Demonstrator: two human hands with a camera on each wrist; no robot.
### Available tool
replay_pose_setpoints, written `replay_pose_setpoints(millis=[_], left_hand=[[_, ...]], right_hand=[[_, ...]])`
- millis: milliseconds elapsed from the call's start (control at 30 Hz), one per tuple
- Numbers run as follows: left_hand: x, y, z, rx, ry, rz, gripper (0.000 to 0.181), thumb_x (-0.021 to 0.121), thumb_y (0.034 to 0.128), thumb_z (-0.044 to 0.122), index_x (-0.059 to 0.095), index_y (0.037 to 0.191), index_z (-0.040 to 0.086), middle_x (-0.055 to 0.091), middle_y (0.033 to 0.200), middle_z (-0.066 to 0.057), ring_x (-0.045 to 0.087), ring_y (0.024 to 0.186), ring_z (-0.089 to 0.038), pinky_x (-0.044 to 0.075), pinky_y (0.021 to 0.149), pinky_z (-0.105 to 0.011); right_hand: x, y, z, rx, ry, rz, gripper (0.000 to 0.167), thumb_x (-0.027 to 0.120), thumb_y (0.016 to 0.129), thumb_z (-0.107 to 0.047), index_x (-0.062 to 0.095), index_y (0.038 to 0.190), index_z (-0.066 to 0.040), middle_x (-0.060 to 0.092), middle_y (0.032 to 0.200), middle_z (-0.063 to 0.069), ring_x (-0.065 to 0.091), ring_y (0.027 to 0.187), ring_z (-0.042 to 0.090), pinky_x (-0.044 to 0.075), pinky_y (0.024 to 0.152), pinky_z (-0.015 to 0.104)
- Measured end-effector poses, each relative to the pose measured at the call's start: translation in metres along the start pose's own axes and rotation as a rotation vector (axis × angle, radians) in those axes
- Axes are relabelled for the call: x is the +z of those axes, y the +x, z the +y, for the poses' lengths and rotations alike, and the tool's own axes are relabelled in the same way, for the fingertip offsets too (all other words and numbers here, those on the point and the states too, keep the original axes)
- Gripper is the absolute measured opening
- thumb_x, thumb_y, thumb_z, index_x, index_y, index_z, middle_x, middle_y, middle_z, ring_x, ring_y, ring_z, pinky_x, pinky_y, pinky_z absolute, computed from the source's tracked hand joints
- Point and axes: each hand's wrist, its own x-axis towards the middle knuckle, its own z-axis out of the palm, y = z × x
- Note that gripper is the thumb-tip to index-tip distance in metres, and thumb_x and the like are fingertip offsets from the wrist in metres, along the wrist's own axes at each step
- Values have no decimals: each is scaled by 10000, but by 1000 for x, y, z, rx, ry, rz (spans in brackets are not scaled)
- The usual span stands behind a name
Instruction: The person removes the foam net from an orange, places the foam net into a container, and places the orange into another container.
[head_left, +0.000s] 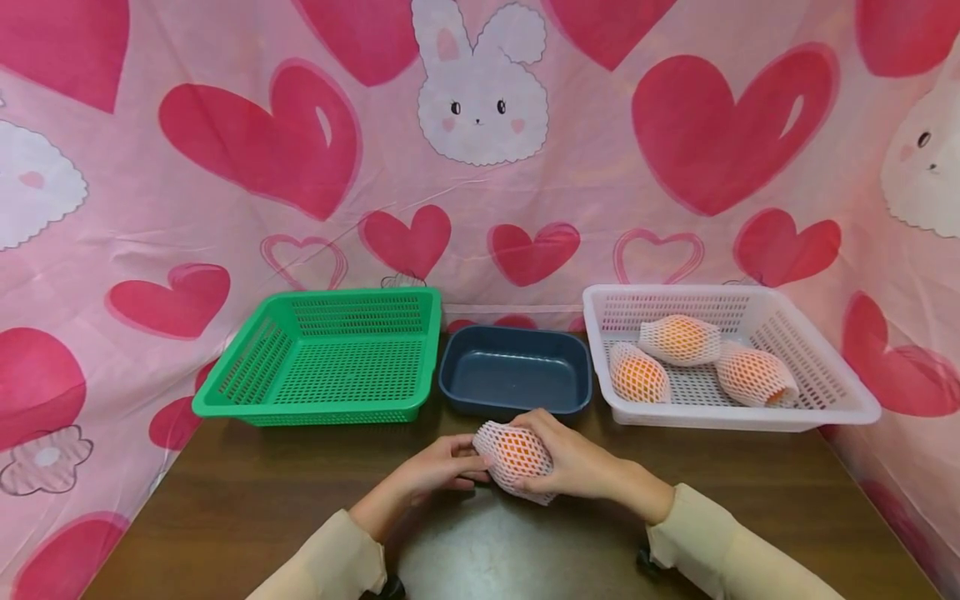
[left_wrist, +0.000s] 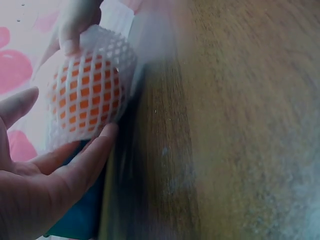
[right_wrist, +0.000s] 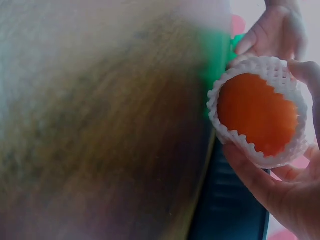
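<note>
In the head view, an orange [head_left: 519, 452] in a white foam net is held just above the table, in front of the dark blue tray. My right hand [head_left: 573, 462] grips it from the right, thumb below and fingers over the top. From the left, my left hand [head_left: 438, 467] reaches the net's other end; in the left wrist view a fingertip [left_wrist: 109, 131] touches the mesh, with the thumb apart. The right wrist view looks into the net's open end, where bare orange peel [right_wrist: 257, 115] shows inside the white rim.
A green basket [head_left: 431, 358] stands at the back left, with nothing visible inside. The dark blue tray [head_left: 517, 333] sits in the middle. At the back right, a white basket [head_left: 832, 367] holds three netted oranges [head_left: 678, 340]. A pink heart-patterned cloth [head_left: 480, 200] hangs behind.
</note>
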Motion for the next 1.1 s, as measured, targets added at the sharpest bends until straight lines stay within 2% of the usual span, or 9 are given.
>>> replay_pose_setpoints(millis=[233, 400, 600, 800, 967, 1100], left_hand=[[3, -1, 0, 14, -28, 44, 545, 694, 989, 208, 513, 1422, -71, 680, 1237, -142, 680, 1050, -239, 532, 965, -501], [6, 0, -2, 36, -42, 57, 539, 714, 963, 154, 517, 1411, -71, 657, 1261, -139, 654, 1058, -223, 536, 957, -499], [11, 5, -2, 31, -65, 83, 572, 761, 918, 139, 540, 1410, -52, 646, 1274, -145, 636, 1103, -233, 535, 966, -475], [16, 8, -4, 41, -82, 75, 601, 771, 894, 96, 523, 1416, -69, 620, 1317, -172, 624, 1121, -242, 536, 966, -469], [20, 12, -3, 45, -132, 70, 589, 769, 909, 98, 519, 1419, -59, 602, 1343, -189, 629, 1126, -270, 547, 938, -502], [23, 14, -4, 57, -137, 83, 546, 769, 914, 93, 550, 1391, -57, 629, 1281, -158, 636, 1091, -256, 562, 907, -501]], right_hand=[[6, 1, -1, -21, -12, 20, 697, 871, 816, -346, 471, 1318, -74, 507, 1257, 42, 571, 1087, 182, 516, 936, 346], [4, -1, -1, -24, -18, 12, 677, 880, 816, -376, 480, 1283, -93, 511, 1250, 26, 568, 1096, 162, 511, 948, 346], [-7, -2, -2, 15, -11, 0, 515, 804, 887, -424, 515, 1216, -152, 556, 1185, -20, 580, 1027, 133, 529, 880, 334], [-15, 0, -2, 39, -16, 3, 409, 760, 929, -415, 538, 1164, -164, 583, 1088, -39, 577, 933, 114, 523, 792, 296], [-18, 1, 0, 54, 9, 21, 493, 761, 934, -382, 580, 1270, -69, 626, 1047, -26, 577, 863, 95, 513, 720, 278], [-19, 1, 0, 72, -15, -3, 598, 744, 939, -412, 617, 1360, -6, 621, 1056, -16, 541, 831, 89, 487, 686, 258]])
